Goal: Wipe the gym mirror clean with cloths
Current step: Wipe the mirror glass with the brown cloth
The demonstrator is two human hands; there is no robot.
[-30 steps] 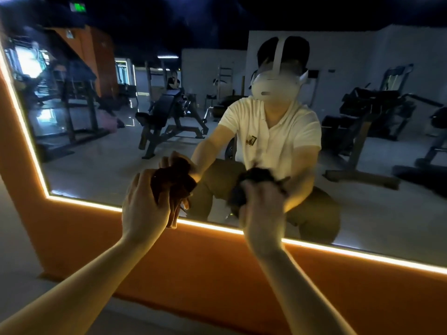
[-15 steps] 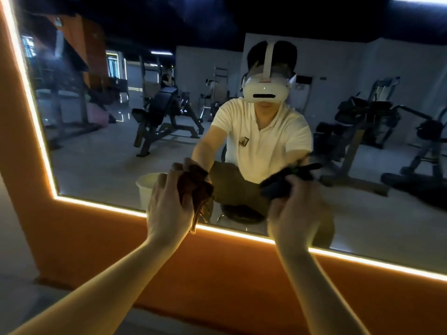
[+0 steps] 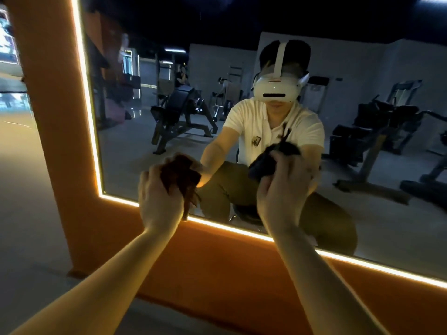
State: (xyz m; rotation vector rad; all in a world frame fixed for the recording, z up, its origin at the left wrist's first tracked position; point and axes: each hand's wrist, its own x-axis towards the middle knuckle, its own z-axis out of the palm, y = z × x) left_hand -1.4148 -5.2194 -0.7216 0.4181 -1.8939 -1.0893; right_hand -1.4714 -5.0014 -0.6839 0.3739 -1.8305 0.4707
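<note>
The big wall mirror fills the view, framed in orange with a lit strip along its left and bottom edges. My left hand grips a bunched reddish-brown cloth against the glass just above the bottom edge, near the lower left corner. My right hand grips a crumpled dark cloth held to the glass a little higher, to the right. Both arms reach forward. The mirror shows a crouching person in a white shirt and headset.
The orange frame stands as a thick post on the left and a low band below the mirror. Grey floor lies to the left. Gym benches and machines appear only as reflections.
Both hands have shifted right and upward across the glass with their cloths. The view has swung so the mirror's left edge now sits closer to the middle.
</note>
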